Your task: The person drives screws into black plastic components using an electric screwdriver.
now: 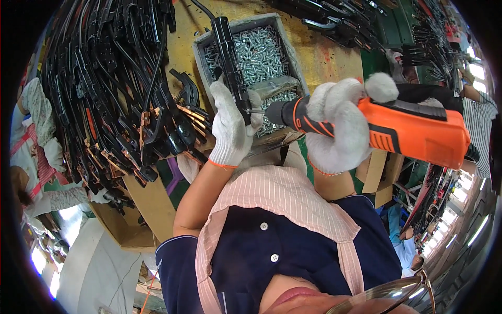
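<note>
My left hand [228,128], in a white knitted glove with an orange cuff, is closed around the lower end of a black tubular handle [225,39]. A thin black rod or cable runs off its far end. My right hand [342,123], gloved the same way, grips an orange and black power screwdriver [423,128] held level. Its bit [255,111] points left and meets the side of the handle near my left fingers. Whether a screw sits at the tip is too small to tell. Under the handle stands a grey tray [197,60] of small silver screws [259,52].
A big heap of black handles [110,78] with copper-coloured parts lies at the left. More black parts [340,23] are at the far right of the yellow worktable [334,65]. Cardboard boxes [141,209] stand below the table edge. Other people work at both sides.
</note>
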Available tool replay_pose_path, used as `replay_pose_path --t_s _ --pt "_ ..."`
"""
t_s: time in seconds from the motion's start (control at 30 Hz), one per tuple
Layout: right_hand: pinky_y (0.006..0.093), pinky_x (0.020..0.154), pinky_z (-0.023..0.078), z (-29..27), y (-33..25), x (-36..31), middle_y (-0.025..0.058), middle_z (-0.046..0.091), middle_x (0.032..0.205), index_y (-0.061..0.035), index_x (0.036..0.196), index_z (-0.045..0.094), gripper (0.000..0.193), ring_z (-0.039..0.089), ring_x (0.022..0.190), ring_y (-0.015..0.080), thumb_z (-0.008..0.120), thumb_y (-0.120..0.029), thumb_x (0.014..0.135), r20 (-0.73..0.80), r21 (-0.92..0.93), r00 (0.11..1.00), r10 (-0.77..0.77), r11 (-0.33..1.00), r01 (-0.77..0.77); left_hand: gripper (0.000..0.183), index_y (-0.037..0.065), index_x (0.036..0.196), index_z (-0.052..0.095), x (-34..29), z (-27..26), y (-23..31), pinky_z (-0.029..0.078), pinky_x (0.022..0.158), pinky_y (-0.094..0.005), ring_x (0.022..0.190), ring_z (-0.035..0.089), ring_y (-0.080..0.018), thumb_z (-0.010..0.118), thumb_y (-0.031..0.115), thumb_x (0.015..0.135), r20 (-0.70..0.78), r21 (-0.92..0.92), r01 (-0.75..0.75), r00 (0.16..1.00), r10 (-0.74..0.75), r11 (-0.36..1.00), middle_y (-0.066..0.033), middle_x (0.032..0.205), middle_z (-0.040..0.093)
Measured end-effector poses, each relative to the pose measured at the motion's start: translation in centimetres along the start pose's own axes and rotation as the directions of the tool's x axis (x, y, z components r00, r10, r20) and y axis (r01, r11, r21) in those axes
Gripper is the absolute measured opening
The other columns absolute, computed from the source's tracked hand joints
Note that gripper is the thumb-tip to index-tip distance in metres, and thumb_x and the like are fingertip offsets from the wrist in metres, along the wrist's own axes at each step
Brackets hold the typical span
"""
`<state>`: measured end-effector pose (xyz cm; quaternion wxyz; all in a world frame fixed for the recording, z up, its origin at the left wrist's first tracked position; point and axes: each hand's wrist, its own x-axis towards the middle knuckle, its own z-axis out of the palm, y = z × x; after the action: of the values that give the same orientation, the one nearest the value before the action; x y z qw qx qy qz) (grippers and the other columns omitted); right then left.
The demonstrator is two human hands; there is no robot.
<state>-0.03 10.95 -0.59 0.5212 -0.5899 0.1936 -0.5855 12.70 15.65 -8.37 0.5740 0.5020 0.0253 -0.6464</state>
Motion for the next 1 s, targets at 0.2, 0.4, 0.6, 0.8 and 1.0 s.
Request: replay_pose_path --t_s 0.2,0.4,0.6,0.8,1.0 --pt "0.0314 0.051 0.042 1.2 0.8 -0.3 0.0046 0.049 0.069 -0.0119 0.121 0.046 0.042 0.044 0.055 0.0145 0.058 0.002 0.084 -0.194 0.091 0.98 0.05 0.995 -0.033 0.05 0.024 0.12 0.048 0.0 -0.2 0.0 0.034 0.043 -0.0214 0.054 0.049 -0.0084 0.029 0.064 0.097 -0.009 -0.015 0.034 0.999 -0.034 0.999 0.0018 0.074 0.056" --pt "0.032 0.051 0.044 0.1 1.0 0.3 0.0032 0.051 0.073 -0.0163 0.124 0.042 0.047 0.044 0.054 0.0129 0.057 0.002 0.084 -0.032 0.051 0.999 0.043 0.998 -0.041 0.057 0.026 0.133 0.041 -0.1 -0.1 0.1 0.033 0.04 -0.0212 0.049 0.047 -0.0091 0.029 0.066 0.095 -0.002 -0.009 0.033 0.999 -0.033 0.999 0.0016 0.072 0.056" --pt "0.0298 0.052 0.046 -0.1 1.8 3.6 0.0067 0.058 0.084 -0.0112 0.129 0.041 0.051 0.051 0.058 0.0149 0.058 0.004 0.083 -0.164 0.1 0.986 -0.03 0.994 0.047 0.04 0.017 0.121 0.041 0.1 -0.7 -0.4 0.032 0.039 -0.0235 0.046 0.042 -0.0101 0.04 0.05 0.099 0.068 -0.102 0.049 0.997 -0.042 0.994 -0.0016 0.069 0.051" --pt "0.0343 0.06 0.054 -1.9 6.3 7.8 0.0109 0.062 0.081 0.001 0.123 0.043 0.049 0.062 0.065 0.0183 0.06 0.014 0.08 -0.226 0.15 0.971 -0.081 0.982 0.117 0.05 0.016 0.129 0.036 -0.5 -1.4 -0.1 0.043 0.047 -0.0292 0.06 0.052 -0.0136 0.063 0.006 0.088 0.114 -0.202 0.109 0.99 -0.087 0.973 -0.0039 0.083 0.053" --pt "0.0386 0.063 0.052 -1.8 9.7 8.0 0.013 0.062 0.079 -0.0044 0.131 0.042 0.048 0.061 0.066 0.0217 0.058 0.005 0.086 -0.299 0.211 0.954 -0.018 0.974 0.085 0.035 0.011 0.119 0.04 -0.9 -1.7 -0.7 0.037 0.043 -0.0278 0.051 0.047 -0.0131 0.061 0.012 0.091 0.201 -0.18 0.019 0.979 0.018 0.984 -0.0046 0.076 0.05"
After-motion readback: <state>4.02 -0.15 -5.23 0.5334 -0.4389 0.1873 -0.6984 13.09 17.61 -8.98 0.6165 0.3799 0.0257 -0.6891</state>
